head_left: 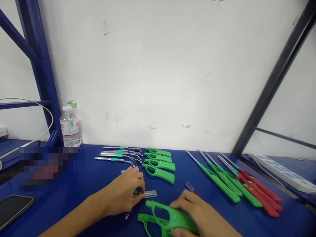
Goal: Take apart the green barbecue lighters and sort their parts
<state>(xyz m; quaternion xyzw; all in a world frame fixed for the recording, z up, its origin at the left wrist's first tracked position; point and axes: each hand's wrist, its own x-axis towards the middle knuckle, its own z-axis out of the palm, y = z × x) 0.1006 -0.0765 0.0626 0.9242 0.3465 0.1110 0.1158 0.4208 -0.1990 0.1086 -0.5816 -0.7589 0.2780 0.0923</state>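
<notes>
In the middle of the table my left hand (132, 189) is closed, pinching a clear plastic fuel tank (150, 194) by its left end. My right hand (191, 217), lower right, is wrapped over a green lighter shell half (172, 214). A second green shell half (148, 223) lies partly under that one; whether the right hand holds it too is hidden. A small pale part (127, 216) lies just below my left hand. Beyond my right hand is a purplish clear tank (189, 186). Behind my left hand are several metal lighter tubes (108, 159) with teal collars and wires.
Several green shell halves (160, 175) lie in a column at the back. To the right are green long-nosed lighters (219, 184) and red ones (264, 197). A water bottle (70, 128) stands back left, with a phone (13, 209) nearer. Blue metal posts (40, 65) rise at left.
</notes>
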